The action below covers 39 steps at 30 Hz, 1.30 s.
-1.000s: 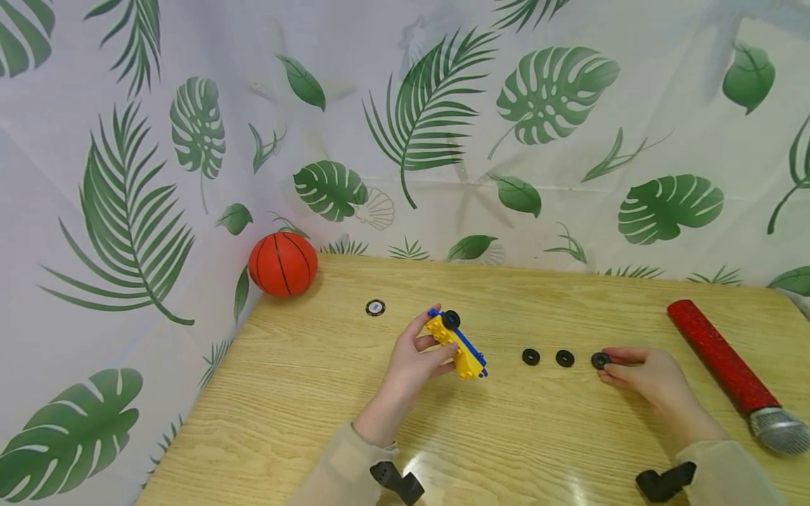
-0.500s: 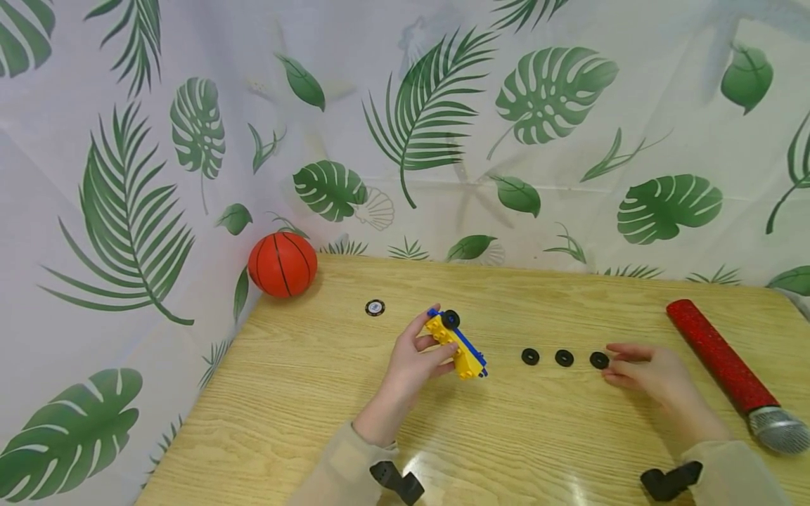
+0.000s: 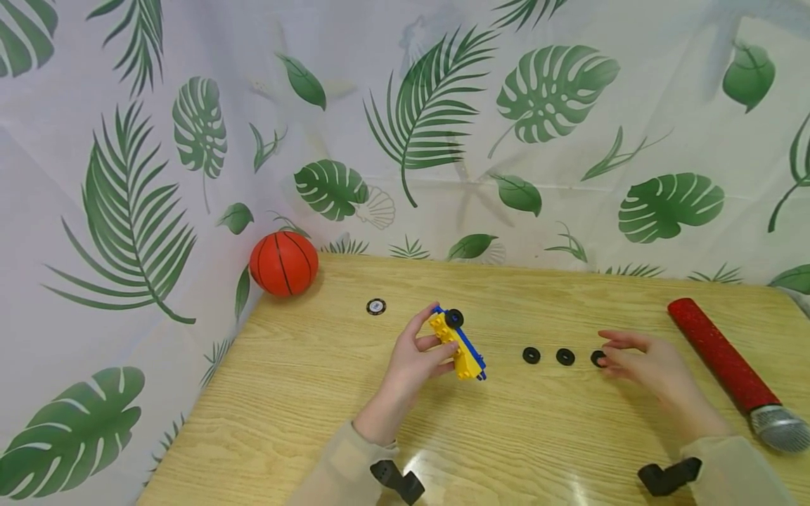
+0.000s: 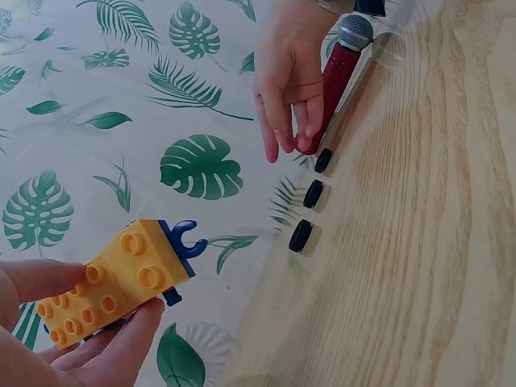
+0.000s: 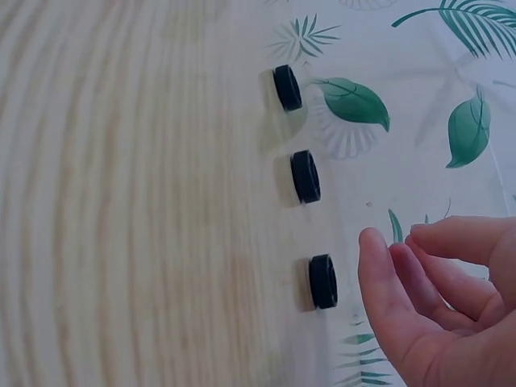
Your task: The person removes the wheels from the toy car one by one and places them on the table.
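Observation:
In my left hand point(image 3: 413, 360) I hold a yellow and blue building-block toy car point(image 3: 467, 364), tilted above the table, with one black tyre point(image 3: 453, 318) fitted on its blue base. The left wrist view shows the yellow studs and a blue hook on the toy car point(image 4: 149, 270). Three loose black tyres lie flat in a row: a left tyre point(image 3: 531, 355), a middle tyre point(image 3: 565, 357) and a right tyre point(image 3: 596, 358). My right hand point(image 3: 654, 369) hovers over the right tyre, partly covering it. Between its fingers there is nothing; the right wrist view shows them apart from that tyre point(image 5: 322, 281).
A red glittery microphone point(image 3: 721, 355) lies at the right, beside my right hand. Toward the back left are a poker chip point(image 3: 376, 306) and an orange-red toy basketball point(image 3: 283, 264). A leaf-print curtain point(image 3: 436, 211) closes off the table's point(image 3: 304, 365) back and left.
My right hand has let go of the right tyre and lifted slightly above it. The left hand and the toy car stay almost in place.

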Available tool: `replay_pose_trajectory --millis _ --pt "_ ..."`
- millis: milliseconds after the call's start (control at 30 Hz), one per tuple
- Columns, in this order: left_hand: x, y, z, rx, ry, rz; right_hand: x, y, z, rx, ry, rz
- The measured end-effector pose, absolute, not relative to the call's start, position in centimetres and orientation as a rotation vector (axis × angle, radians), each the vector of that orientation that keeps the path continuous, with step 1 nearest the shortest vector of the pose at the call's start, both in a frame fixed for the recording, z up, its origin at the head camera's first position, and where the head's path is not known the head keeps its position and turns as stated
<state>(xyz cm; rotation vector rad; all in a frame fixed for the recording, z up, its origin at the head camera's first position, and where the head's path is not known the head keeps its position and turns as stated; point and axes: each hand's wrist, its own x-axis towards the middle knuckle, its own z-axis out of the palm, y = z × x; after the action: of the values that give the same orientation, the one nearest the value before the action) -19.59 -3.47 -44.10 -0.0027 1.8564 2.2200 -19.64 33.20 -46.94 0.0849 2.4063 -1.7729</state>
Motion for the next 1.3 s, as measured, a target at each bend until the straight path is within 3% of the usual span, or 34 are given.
replay_pose_trajectory --millis 200,1300 --pt "-19.7 -3.4 -44.2 -0.022 1.880 2.190 -19.6 32.4 -46.2 0.042 2.294 -1.941" --pt "-19.4 -2.9 -44.1 -0.070 1.903 2.171 -18.8 27.1 -43.9 -0.105 2.434 -1.798"
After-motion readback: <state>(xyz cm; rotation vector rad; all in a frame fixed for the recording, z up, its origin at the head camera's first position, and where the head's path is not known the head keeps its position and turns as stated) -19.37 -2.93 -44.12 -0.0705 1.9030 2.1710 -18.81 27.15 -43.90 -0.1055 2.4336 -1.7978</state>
